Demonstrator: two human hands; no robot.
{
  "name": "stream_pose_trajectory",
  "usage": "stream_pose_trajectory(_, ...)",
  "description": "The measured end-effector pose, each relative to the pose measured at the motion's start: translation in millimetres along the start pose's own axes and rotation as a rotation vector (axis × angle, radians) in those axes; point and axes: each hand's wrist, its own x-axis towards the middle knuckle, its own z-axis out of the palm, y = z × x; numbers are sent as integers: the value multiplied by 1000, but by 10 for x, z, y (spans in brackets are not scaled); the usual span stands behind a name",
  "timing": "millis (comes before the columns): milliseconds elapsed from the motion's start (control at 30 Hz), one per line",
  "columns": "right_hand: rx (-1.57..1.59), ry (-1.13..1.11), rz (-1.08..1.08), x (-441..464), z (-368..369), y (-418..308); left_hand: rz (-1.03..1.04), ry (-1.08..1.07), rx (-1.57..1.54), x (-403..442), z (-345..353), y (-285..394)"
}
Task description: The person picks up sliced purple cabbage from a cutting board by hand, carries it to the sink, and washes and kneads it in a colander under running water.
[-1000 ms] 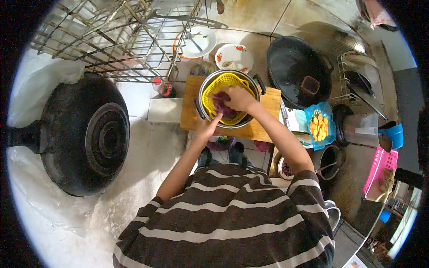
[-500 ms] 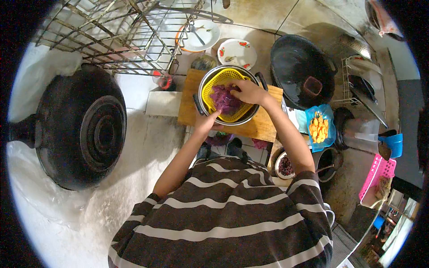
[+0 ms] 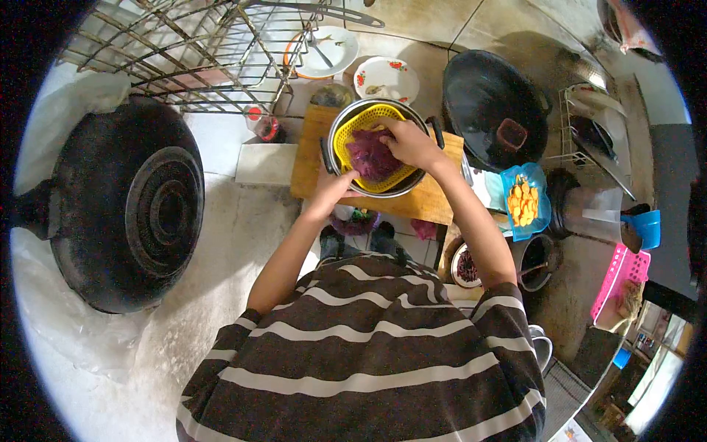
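Observation:
A steel pot (image 3: 381,194) with black handles rests on a wooden board (image 3: 427,200). Inside it sits a yellow perforated basket (image 3: 341,144) with wet purple-red pieces (image 3: 372,156). My right hand (image 3: 411,144) reaches in from the right, its thumb and fingers pinched on the purple pieces. At the lower left rim, my left hand (image 3: 333,193) grips the pot, thumb over the edge and the other fingers mostly hidden below.
A large black wok (image 3: 479,96) stands behind right, near a blue tray (image 3: 545,214) of orange slices. Two plates, one a floral plate (image 3: 401,74), lie behind the pot. A wire rack (image 3: 199,66) and a dark lidded pan (image 3: 96,214) are at left.
My right hand has moved slightly within the basket and stays on the purple pieces. The pot looks turned a little, while my left hand remains at its rim. The view has shifted slightly.

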Motion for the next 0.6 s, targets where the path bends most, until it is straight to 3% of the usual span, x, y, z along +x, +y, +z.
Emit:
stream_pose_trajectory(133,-348,54,-87,-10,150,4,76,0,-19,-58,26,38)
stream_pose_trajectory(233,-319,-17,-225,-84,254,-127,49,-5,-3,-16,-23,20)
stream_pose_trajectory(333,-582,-211,-88,-119,367,-278,56,16,22,-20,-22,29)
stream_pose_trajectory(367,-533,-143,-118,-103,400,-244,45,30,51,-20,-8,37)
stream_pose_trajectory(467,-367,-266,7,70,515,39,-16,0,70,34,-53,-48)
stream_pose_trajectory(600,-122,-165,-91,113,218,102,-22,43,117,50,-43,-60)
